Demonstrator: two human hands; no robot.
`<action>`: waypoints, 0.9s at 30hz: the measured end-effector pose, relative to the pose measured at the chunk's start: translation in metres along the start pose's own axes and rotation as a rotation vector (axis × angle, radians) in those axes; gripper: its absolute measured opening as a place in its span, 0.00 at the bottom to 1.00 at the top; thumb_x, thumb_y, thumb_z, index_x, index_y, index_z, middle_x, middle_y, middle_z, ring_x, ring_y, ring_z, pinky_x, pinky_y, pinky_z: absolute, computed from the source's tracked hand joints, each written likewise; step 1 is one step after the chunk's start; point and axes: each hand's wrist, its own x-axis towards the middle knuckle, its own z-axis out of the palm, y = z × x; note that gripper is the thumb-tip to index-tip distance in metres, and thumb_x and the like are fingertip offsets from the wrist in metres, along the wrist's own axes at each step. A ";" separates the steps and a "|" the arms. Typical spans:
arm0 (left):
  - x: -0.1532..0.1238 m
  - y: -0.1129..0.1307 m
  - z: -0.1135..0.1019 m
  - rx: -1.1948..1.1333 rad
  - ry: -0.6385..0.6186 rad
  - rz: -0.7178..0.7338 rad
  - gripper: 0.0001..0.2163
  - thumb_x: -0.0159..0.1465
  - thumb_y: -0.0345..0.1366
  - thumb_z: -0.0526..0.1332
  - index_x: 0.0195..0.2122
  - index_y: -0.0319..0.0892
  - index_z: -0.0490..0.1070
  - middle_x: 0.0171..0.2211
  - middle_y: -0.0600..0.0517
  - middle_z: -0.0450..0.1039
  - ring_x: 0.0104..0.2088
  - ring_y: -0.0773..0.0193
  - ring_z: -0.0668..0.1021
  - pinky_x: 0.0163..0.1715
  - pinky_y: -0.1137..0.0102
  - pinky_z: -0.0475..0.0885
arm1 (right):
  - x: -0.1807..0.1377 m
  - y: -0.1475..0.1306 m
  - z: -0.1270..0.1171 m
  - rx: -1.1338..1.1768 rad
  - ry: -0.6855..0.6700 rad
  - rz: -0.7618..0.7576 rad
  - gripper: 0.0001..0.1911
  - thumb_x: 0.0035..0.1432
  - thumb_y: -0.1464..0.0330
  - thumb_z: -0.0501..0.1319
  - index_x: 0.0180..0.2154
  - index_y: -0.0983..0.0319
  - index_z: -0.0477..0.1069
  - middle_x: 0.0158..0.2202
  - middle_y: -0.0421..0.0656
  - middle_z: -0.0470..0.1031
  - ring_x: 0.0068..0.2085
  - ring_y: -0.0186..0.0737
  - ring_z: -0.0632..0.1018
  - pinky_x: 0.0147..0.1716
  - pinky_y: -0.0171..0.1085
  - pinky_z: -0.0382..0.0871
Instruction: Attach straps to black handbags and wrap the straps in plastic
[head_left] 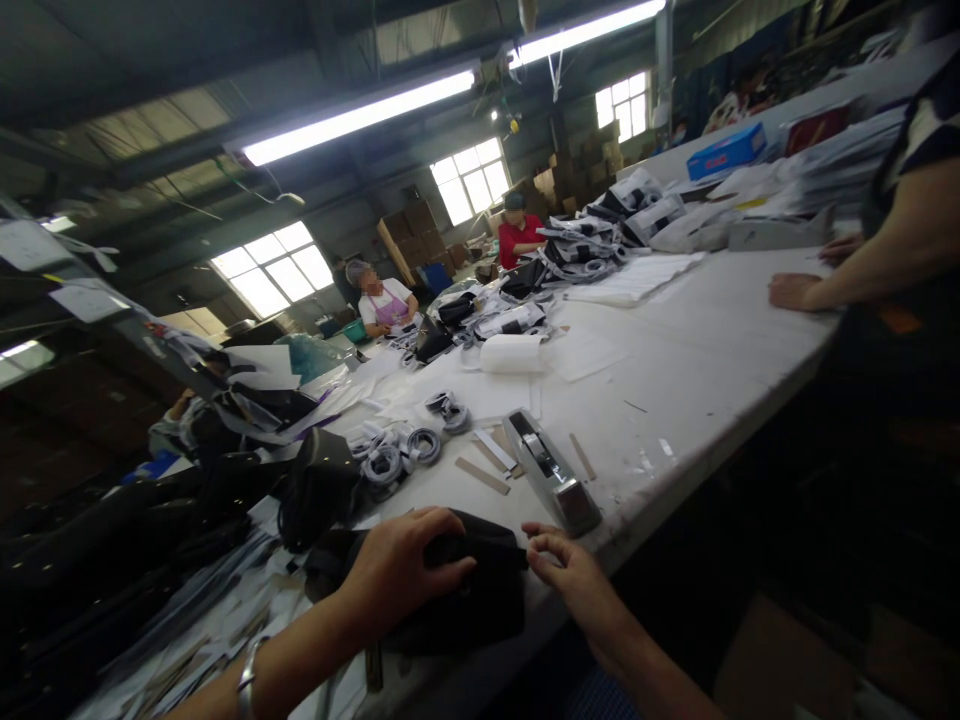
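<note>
A black bag [487, 585] lies on the near edge of the white table, dark and hard to make out in detail. My left hand [412, 565] grips it from above, thumb and fingers curled around a dark part of its top. At the bag's right end, my right hand [562, 565] has its bent fingers closed at a dark corner; the exact hold is hard to see. Just beyond this hand sits a grey tape dispenser [551, 470]. Cut brown strips [482, 475] lie beside the dispenser.
Coiled, wrapped straps [382, 465] lie ahead on the table [697, 370]. Black bags [97, 530] are heaped at left. A paper roll [512, 354] and wrapped goods [577, 245] lie farther back. At right, a co-worker's hand [795, 292] rests on the table; other people work behind.
</note>
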 end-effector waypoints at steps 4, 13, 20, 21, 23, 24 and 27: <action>-0.002 -0.001 0.001 -0.004 0.007 0.008 0.09 0.59 0.42 0.65 0.39 0.48 0.75 0.37 0.55 0.79 0.36 0.59 0.80 0.35 0.70 0.68 | -0.002 0.017 -0.028 -0.059 0.071 0.038 0.23 0.46 0.48 0.67 0.28 0.63 0.76 0.57 0.52 0.71 0.56 0.56 0.72 0.55 0.46 0.64; 0.000 -0.003 0.002 -0.016 -0.013 -0.004 0.09 0.59 0.42 0.66 0.39 0.47 0.74 0.37 0.55 0.79 0.36 0.60 0.80 0.36 0.69 0.69 | -0.012 0.031 -0.053 -0.168 0.148 0.102 0.18 0.52 0.53 0.62 0.31 0.62 0.75 0.54 0.51 0.73 0.45 0.53 0.78 0.33 0.41 0.74; -0.003 -0.014 0.006 -0.055 -0.022 -0.013 0.10 0.60 0.43 0.64 0.40 0.46 0.73 0.37 0.53 0.78 0.37 0.59 0.80 0.39 0.68 0.71 | -0.018 0.014 -0.032 -0.601 0.299 -0.414 0.11 0.60 0.69 0.57 0.43 0.57 0.75 0.53 0.47 0.74 0.56 0.51 0.72 0.59 0.52 0.61; -0.004 -0.015 0.006 -0.060 -0.024 -0.013 0.10 0.60 0.44 0.64 0.40 0.46 0.73 0.38 0.53 0.78 0.38 0.59 0.80 0.39 0.68 0.71 | -0.019 0.007 -0.024 -0.619 0.270 -0.485 0.13 0.61 0.69 0.57 0.47 0.56 0.74 0.54 0.46 0.74 0.57 0.49 0.70 0.60 0.51 0.59; -0.004 -0.015 0.007 -0.065 -0.024 -0.016 0.11 0.61 0.44 0.64 0.41 0.45 0.72 0.39 0.52 0.78 0.39 0.58 0.80 0.40 0.68 0.71 | -0.018 -0.009 -0.004 -0.599 0.137 -0.580 0.14 0.63 0.69 0.57 0.50 0.55 0.73 0.53 0.44 0.75 0.57 0.46 0.70 0.60 0.48 0.59; -0.005 -0.015 0.006 -0.065 -0.025 -0.020 0.11 0.61 0.44 0.64 0.41 0.45 0.72 0.39 0.52 0.78 0.39 0.58 0.80 0.41 0.68 0.71 | -0.016 -0.017 0.006 -0.566 0.071 -0.592 0.14 0.64 0.69 0.58 0.50 0.55 0.72 0.52 0.43 0.75 0.56 0.45 0.71 0.60 0.46 0.60; -0.006 -0.009 0.004 -0.066 -0.035 -0.046 0.13 0.60 0.46 0.64 0.42 0.45 0.72 0.40 0.51 0.79 0.41 0.56 0.80 0.42 0.67 0.71 | -0.010 -0.034 0.030 -0.458 -0.037 -0.493 0.11 0.59 0.69 0.64 0.45 0.58 0.73 0.44 0.42 0.77 0.48 0.42 0.76 0.51 0.40 0.67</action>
